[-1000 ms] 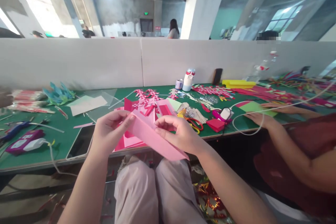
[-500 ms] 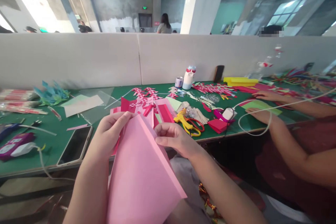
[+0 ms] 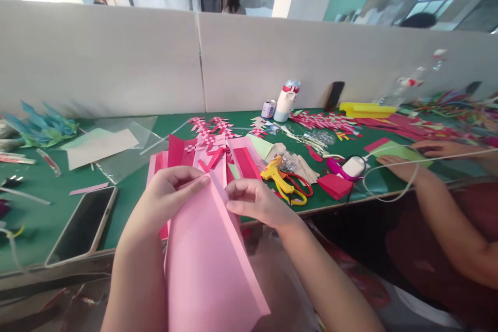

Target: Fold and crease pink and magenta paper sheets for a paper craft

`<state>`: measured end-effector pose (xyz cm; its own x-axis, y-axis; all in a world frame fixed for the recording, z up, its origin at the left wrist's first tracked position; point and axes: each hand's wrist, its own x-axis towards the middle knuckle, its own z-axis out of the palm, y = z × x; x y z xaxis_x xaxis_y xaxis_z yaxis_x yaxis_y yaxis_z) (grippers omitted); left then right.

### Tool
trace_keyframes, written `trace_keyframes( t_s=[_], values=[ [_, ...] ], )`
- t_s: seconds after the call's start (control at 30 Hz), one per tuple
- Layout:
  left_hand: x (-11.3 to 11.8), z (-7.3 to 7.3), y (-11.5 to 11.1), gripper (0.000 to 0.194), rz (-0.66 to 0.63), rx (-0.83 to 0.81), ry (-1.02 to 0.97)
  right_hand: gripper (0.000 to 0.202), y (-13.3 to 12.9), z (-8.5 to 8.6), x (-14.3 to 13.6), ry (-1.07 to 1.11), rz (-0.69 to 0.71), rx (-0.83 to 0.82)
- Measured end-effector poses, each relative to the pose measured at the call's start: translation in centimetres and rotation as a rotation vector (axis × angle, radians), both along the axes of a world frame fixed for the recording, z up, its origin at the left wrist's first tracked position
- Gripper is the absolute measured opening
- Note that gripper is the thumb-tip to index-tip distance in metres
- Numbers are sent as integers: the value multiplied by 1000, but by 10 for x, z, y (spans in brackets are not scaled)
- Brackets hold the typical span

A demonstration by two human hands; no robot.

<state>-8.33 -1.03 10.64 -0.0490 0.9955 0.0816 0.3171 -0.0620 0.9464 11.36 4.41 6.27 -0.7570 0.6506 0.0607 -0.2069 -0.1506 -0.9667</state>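
Note:
A large sheet of pink paper hangs before me at the table's front edge, with a narrow fold along its right side. My left hand pinches its top left corner between thumb and fingers. At the upper end of the folded edge, my right hand grips the paper with thumb and curled fingers. Behind the hands lie red and pink paper pieces and woven pink-and-white paper strips. Yellow-handled scissors rest just right of my right hand.
A phone lies at the left front. Clear plastic and pale paper sheets are behind it. A can and a white bottle stand near the partition. On the right, a white cable loops near a co-worker's hands on green paper.
My view has tilted down and shifted, so the table appears higher in the picture. Both hands still hold the pink paper, its lower end now slightly narrower and further left on the right side.

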Motion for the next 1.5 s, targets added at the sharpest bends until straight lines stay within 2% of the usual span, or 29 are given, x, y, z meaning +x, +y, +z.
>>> trace_keyframes(
  t_s=[0.23, 0.53, 0.83, 1.03, 1.17, 1.5],
  values=[
    [-2, -12, 6, 26, -30, -23, 40, 23, 28, 8, -19, 41, -70, 62],
    [8, -16, 7, 24, 10, -58, 70, 17, 39, 7, -15, -24, -68, 152],
    [27, -23, 15, 14, 114, -90, -156, 12, 40, -4, -6, -19, -83, 142],
    [38, -23, 13, 13, 175, -112, -211, 11, 36, -1, 0, -41, -121, 179],
    [40, -25, 12, 16, 168, -143, -257, 10, 33, 2, 4, -36, -159, 188],
    [28, -31, 14, 24, 80, -204, -76, 24, 40, -5, 10, -105, -145, 90]
  ],
)
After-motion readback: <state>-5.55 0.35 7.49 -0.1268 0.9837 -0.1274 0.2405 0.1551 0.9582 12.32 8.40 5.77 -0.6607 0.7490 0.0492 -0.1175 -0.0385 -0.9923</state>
